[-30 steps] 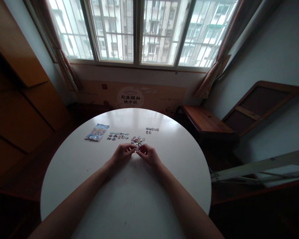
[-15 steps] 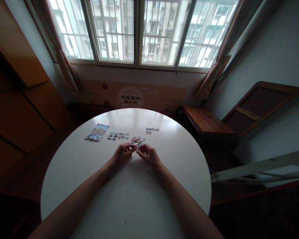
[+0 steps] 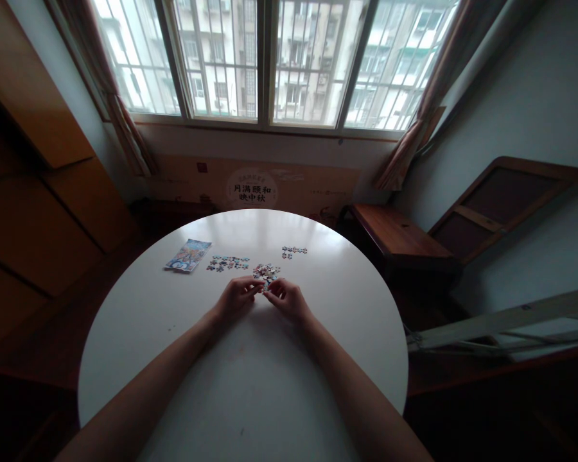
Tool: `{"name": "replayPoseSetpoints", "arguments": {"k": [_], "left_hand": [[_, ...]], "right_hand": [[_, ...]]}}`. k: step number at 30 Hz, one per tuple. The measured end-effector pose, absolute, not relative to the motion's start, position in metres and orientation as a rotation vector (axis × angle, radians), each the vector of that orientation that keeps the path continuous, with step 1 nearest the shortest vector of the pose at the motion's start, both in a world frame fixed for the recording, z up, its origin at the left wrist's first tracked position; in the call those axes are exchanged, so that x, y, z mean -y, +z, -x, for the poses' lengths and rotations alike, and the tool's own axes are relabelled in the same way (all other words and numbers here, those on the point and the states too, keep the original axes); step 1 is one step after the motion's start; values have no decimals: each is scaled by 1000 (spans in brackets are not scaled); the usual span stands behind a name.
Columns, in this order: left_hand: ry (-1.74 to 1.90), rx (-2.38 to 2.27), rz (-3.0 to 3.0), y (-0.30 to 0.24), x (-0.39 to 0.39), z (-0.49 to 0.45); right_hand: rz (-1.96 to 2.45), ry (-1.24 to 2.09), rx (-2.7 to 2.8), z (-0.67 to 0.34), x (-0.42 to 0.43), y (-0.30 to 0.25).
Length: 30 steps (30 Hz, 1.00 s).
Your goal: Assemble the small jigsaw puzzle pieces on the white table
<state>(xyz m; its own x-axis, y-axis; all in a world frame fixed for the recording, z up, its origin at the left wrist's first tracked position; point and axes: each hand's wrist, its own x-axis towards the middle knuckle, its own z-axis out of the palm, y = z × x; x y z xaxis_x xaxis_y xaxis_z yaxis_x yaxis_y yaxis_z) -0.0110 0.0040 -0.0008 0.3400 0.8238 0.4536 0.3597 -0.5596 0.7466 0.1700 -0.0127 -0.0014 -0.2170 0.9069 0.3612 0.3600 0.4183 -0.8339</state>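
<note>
1. Resting on the round white table (image 3: 250, 391), the left hand (image 3: 238, 296) and right hand (image 3: 289, 300) meet near its centre, fingertips pinched shut; whether a piece sits between them cannot be told.
2. Just beyond the fingertips lies the loose pile of puzzle pieces (image 3: 266, 272). They are likely light, thin, stiff card that scatters easily and is best nipped by the edges.
3. Toward the far edge sit a joined strip (image 3: 227, 263), a small cluster (image 3: 293, 251) and, far left, a printed packet (image 3: 189, 255).
</note>
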Motion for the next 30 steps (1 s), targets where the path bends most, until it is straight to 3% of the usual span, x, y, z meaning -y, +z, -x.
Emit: {"name": "replayPoseSetpoints", "arguments": {"k": [30], "left_hand": [[1053, -1117, -2197, -5, -6, 13]], "right_hand": [[1113, 751, 1829, -172, 12, -1]]}}
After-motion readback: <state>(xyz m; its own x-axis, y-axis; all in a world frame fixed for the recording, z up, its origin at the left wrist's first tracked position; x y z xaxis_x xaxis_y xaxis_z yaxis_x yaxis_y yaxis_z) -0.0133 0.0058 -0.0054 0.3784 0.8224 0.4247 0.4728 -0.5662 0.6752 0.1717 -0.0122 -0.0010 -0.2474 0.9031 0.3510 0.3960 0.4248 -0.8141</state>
